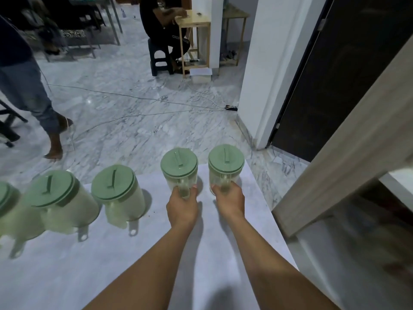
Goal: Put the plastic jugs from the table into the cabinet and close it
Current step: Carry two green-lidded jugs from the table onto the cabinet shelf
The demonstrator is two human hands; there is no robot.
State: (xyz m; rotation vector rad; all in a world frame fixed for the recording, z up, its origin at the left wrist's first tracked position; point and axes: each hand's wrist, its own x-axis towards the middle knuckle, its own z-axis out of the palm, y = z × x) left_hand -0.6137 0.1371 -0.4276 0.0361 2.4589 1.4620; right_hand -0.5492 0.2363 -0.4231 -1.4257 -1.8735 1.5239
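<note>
Several clear plastic jugs with green lids stand in a row along the far edge of the white table (67, 276). My left hand (182, 209) is closed around the handle of one jug (179, 163). My right hand (230, 201) grips the handle of the rightmost jug (226, 158). Both of these jugs look upright on the table. Further left stand three more jugs: one (116, 186), another (54, 191), and one cut off by the left edge (4, 198). The cabinet door (348, 139) hangs open at the right, with the dim cabinet inside (368, 231) below it.
Beyond the table lies a marble floor with cables across it. A person in jeans stands at the far left (29, 92). Another person sits on a stool at a small wooden table (194, 21). A white pillar and a dark doorway (335, 70) are at the right.
</note>
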